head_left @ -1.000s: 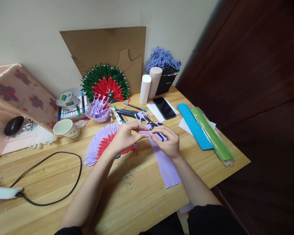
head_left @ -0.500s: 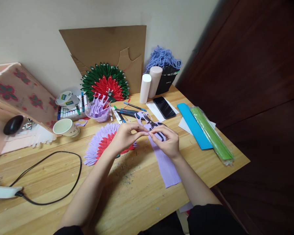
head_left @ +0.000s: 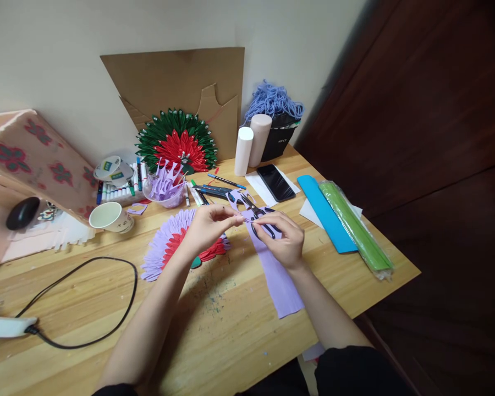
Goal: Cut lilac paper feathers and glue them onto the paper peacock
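Note:
My left hand and my right hand meet over the middle of the wooden table, both pinching a small piece of purple paper between the fingertips. Under my right hand lies a long purple paper strip. Black scissors rest on the strip just beyond my fingers. A purple and red paper fan lies flat beneath my left wrist.
A green and red paper fan leans on cardboard at the wall. Nearby are a bowl of purple cut pieces, markers, a paper cup, a phone, blue and green paper rolls, and a glue gun with its cable.
Both hands have stayed together on the small purple piece, with only slight finger movement. The view has shifted down a little.

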`<state>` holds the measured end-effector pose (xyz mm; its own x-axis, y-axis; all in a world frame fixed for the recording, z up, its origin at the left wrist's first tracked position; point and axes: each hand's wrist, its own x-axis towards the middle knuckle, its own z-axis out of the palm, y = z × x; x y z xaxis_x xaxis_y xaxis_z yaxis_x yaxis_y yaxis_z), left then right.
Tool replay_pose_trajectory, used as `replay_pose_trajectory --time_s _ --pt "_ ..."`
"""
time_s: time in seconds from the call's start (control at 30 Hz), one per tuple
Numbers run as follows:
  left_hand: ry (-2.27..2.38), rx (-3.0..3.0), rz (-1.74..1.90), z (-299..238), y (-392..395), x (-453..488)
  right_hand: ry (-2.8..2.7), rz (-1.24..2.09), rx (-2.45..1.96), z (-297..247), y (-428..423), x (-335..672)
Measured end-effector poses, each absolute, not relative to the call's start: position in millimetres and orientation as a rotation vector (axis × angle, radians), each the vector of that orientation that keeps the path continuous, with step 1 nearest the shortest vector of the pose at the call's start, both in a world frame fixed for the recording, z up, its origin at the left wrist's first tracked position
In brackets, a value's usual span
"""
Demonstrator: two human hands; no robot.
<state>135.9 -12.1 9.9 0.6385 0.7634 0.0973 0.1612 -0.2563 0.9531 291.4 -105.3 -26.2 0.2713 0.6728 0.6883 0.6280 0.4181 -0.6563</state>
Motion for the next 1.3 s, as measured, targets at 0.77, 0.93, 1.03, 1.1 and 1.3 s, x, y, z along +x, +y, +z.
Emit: replay_pose_trajectory --time_s 0.77,0.93,1.03,1.1,1.3 --pt "0.731 1.726 0.506 10 -14 138 -0.857 1.077 -1.118 -39 -94 284" --pt "0.7 1.714 0.529 9 -15 139 -0.782 1.115 -1.086 -39 -94 281" --pt "0.694 1.739 0.544 8 -15 140 -0.731 1.136 -1.061 -41 -94 280" --pt "0.698 1.754 0.551 9 -15 140 -0.698 1.148 -1.043 -42 -93 280" --pt "0.722 1.782 0.534 8 -15 139 -0.553 1.161 -1.031 -44 -93 278"
